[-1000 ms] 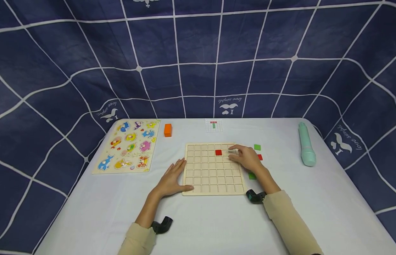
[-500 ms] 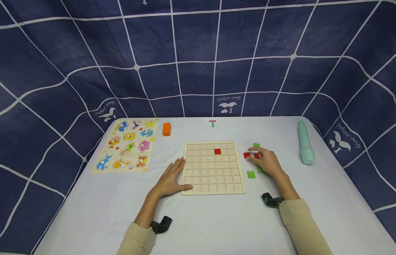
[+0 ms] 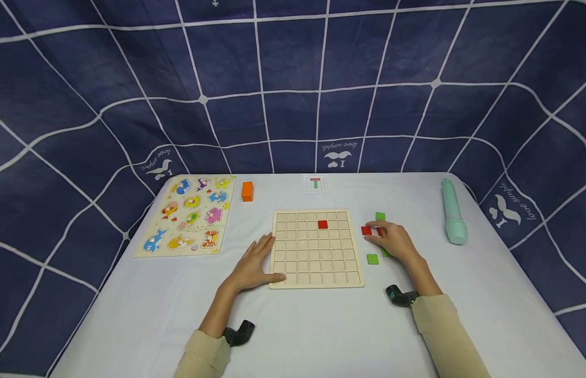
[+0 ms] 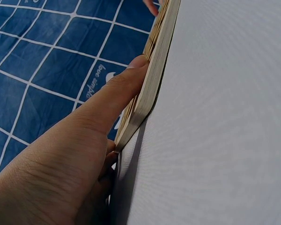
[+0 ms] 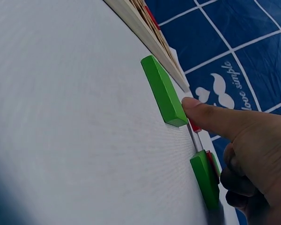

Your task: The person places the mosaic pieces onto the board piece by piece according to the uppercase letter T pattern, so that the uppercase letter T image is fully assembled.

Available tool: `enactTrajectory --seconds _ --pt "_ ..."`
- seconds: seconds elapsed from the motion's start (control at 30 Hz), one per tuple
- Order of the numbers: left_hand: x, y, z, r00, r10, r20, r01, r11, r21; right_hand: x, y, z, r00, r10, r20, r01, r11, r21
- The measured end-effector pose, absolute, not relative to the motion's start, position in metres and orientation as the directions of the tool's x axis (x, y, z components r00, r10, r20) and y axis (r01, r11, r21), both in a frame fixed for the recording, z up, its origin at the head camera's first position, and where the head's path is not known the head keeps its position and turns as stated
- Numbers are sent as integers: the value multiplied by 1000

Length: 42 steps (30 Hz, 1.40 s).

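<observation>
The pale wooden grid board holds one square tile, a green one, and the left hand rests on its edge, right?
Not quite: in the head view, the one square tile on the board is red. The left hand does rest on the board's edge.

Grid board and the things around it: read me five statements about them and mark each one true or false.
1. One red tile lies in the grid board. True.
2. The left hand touches the board's right edge. False: it touches the left edge.
3. The orange block is between the animal puzzle and the printed card. True.
4. The right hand is at the orange block. False: it is at a loose red tile.
5. Green tiles fill the board's bottom row. False: they lie on the table, right of the board.
</observation>
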State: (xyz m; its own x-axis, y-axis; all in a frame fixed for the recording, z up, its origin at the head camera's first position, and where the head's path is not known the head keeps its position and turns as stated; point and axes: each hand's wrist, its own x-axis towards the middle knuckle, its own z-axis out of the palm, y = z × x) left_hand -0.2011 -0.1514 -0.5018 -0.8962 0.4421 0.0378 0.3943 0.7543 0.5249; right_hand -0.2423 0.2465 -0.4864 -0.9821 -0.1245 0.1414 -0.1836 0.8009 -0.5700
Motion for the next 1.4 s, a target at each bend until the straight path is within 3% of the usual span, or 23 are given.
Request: enactTrajectory --seconds 0.53,0.77,1.4 --pt "-200 -151 -503 -895 444 41 397 751 527 -238 245 -484 -980 -118 163 -190 809 -557" --pt "-199 -151 -502 -896 442 41 395 752 528 -236 236 -462 -950 -162 268 -287 791 -540" --pt "-199 -151 -501 -894 442 71 411 745 526 -262 156 -453 -925 -293 244 -381 714 -587"
